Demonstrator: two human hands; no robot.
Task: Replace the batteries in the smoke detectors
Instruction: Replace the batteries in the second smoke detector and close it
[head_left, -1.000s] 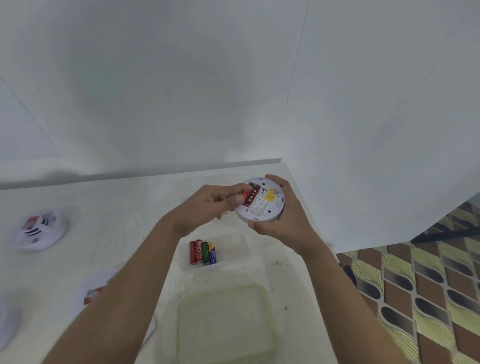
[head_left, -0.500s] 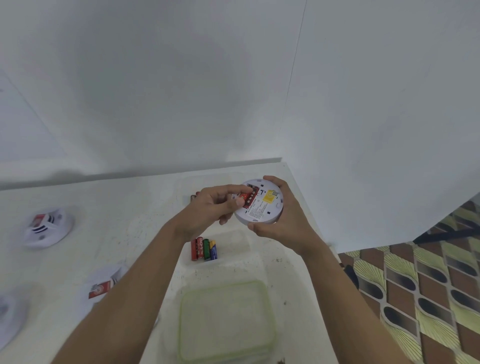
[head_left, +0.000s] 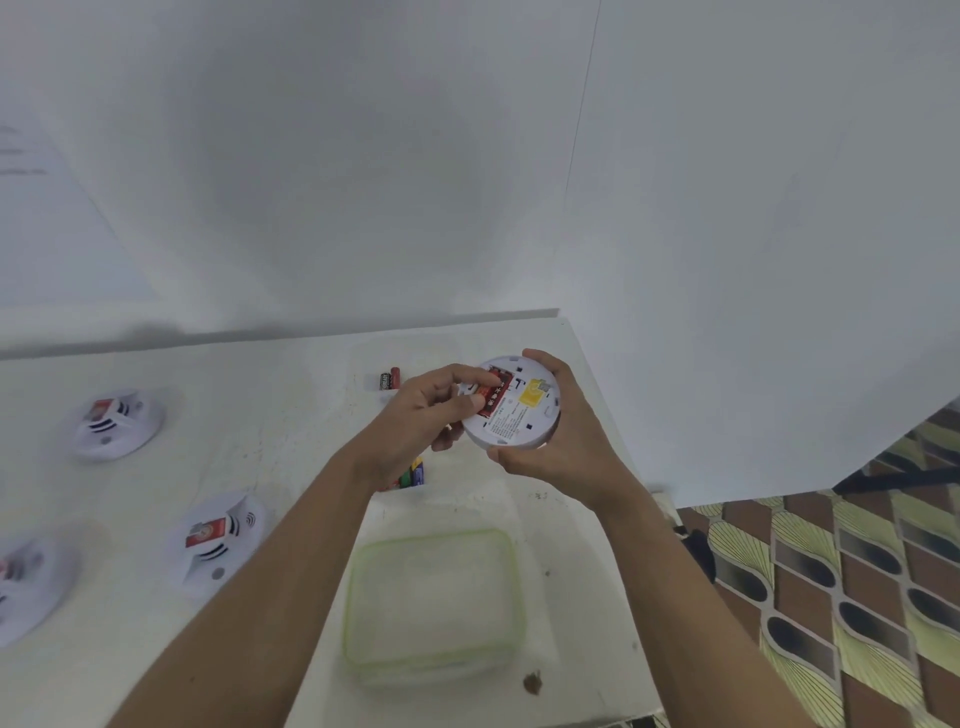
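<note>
Detector (head_left: 525, 418) gripped by right hand (head_left: 563, 449); left hand (head_left: 418, 418) pinches its red battery (head_left: 494, 399), half-hiding spares (head_left: 415, 475).

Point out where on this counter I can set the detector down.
Bare: the back of the counter, between the far detector and the loose batteries; a narrow strip right of the green-rimmed container. Crowded: the left, with two nearer detectors, and the coloured batteries under the left hand.

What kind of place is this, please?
Likely an indoor home workspace: a white counter against plain white walls, patterned floor tiles beside it, and smoke detectors laid out on the counter.
</note>
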